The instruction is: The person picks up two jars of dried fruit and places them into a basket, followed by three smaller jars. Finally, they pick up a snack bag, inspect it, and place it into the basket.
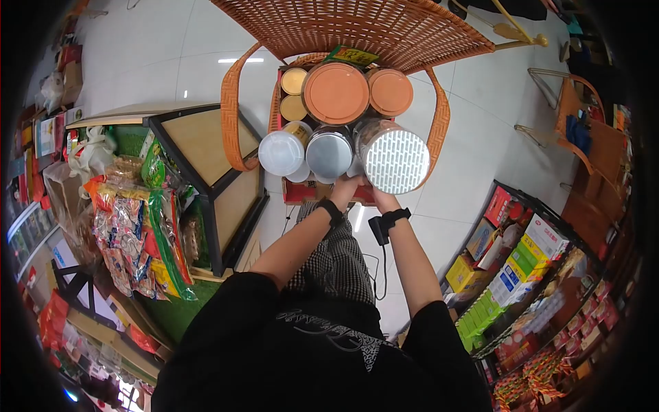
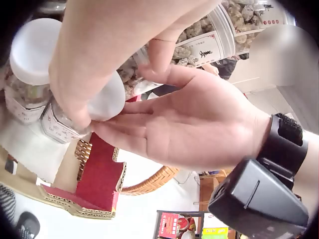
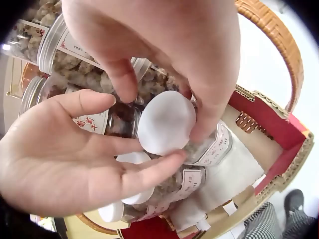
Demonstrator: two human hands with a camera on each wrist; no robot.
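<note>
Both hands meet at one small clear jar with a white lid point(image 3: 167, 122). From above, my right hand point(image 3: 174, 45) grips it with bent fingers along its far side, thumb near the lid. My left hand point(image 3: 75, 154) holds it from the other side, palm up, fingertips at the lid's rim. A label shows on the jar point(image 2: 62, 122) in the left wrist view; fingers cover much of its body. More small white-lidded jars point(image 3: 192, 181) lie beside it. In the head view, my left hand point(image 1: 347, 193) and right hand point(image 1: 386, 200) are partly hidden below the larger jars.
A red cardboard box point(image 2: 99, 174) bears the jars on a wicker chair point(image 1: 439, 110). Large orange-lidded jars point(image 1: 336, 93) stand behind, and a jar with a patterned lid point(image 1: 397, 161) in front. A wooden display stand point(image 1: 206, 151) is at left, stocked shelves point(image 1: 508, 268) at right.
</note>
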